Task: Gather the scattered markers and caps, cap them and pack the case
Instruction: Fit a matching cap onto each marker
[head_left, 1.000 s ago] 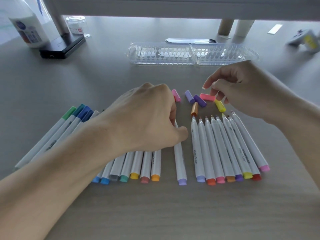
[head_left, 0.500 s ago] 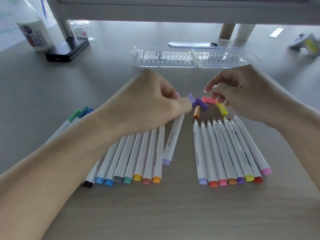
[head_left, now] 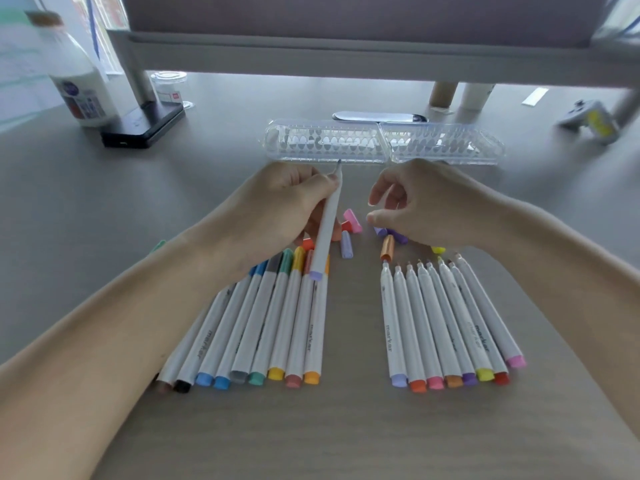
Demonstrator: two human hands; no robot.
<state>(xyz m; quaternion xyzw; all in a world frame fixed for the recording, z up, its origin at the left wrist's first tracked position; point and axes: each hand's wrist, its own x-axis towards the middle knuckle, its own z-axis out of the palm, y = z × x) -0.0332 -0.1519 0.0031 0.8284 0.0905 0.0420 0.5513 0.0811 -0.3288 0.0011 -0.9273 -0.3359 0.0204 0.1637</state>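
The lilac-ended marker is lifted off the table, its bare tip pointing far toward the clear case; my left hand grips its upper barrel, fingers curled round it; it looks light, stiff and smooth, so I judge a firm hold just short of the soft nib is best, or it may twist when pushed; my right hand hovers over the loose caps, thumb and forefinger apart, pinching nothing I can see; a lilac cap lies just right of the marker, small and likely to roll, best pinched by its sides; capped markers lie near left, uncapped markers near right.
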